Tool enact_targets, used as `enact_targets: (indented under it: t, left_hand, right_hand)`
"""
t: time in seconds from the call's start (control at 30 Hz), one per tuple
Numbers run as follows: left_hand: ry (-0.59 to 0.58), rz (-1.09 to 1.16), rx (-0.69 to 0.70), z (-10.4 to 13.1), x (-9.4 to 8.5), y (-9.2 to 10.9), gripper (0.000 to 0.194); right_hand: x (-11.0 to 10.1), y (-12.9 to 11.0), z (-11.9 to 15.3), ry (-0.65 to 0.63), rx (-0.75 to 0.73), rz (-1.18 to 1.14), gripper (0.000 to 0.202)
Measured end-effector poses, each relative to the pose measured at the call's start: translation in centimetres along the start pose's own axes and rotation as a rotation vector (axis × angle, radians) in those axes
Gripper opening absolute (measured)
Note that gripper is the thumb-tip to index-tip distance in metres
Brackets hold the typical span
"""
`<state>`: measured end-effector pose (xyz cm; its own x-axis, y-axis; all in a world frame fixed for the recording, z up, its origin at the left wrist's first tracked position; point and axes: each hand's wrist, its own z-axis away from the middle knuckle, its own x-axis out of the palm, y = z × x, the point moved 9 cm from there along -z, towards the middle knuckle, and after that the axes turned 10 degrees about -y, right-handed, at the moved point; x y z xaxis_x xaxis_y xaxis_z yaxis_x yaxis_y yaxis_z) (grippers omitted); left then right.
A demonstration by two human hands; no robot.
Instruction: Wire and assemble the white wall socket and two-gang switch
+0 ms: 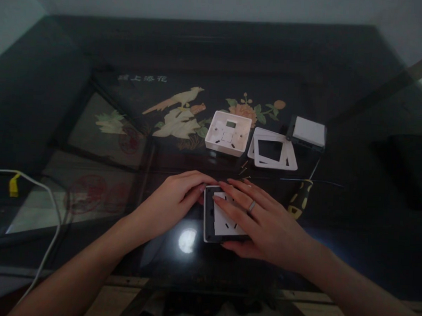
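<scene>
A wall socket (220,227) with a white slotted face and a dark frame sits on a white base at the near middle of the table. My left hand (175,201) pinches its far left corner between curled fingers and thumb. Across its face lies my right hand (261,215), a ring on one finger, with the fingers on top and the thumb along the near edge. That hand covers the socket's right part. Several small screws (244,170) lie just beyond it. A screwdriver (300,200) with a yellow and black handle rests beside my right hand.
Farther back are an open white mounting box (230,130), stacked white cover frames (291,157) and a dark module with a white face (308,130). A white cable (55,201) with a yellow tag (14,185) runs along the left. The glass tabletop (188,48) is glossy and reflective.
</scene>
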<state>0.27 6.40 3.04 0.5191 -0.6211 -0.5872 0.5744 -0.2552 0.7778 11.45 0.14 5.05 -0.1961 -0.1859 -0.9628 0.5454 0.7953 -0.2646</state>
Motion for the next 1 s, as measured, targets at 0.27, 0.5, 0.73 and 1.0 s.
enact_targets:
  t: [0.27, 0.5, 0.73, 1.0]
  left_hand:
    - [0.0, 0.013, -0.01, 0.1, 0.0, -0.2, 0.027]
    - [0.003, -0.01, 0.014, 0.1, 0.0, 0.1, 0.028]
    - [0.025, -0.057, 0.015, 0.2, 0.0, 0.3, 0.027]
    - [0.141, -0.191, 0.097, 0.7, -0.4, 1.3, 0.022]
  right_hand:
    - [0.3, 0.6, 0.2, 0.047, -0.008, -0.105, 0.056]
    - [0.8, 0.8, 0.2, 0.009, 0.011, -0.144, 0.062]
    - [-0.1, 1.4, 0.4, -0.041, 0.036, -0.22, 0.081]
    - [-1.4, 4.4, 2.8, -0.116, 0.217, -0.452, 0.075]
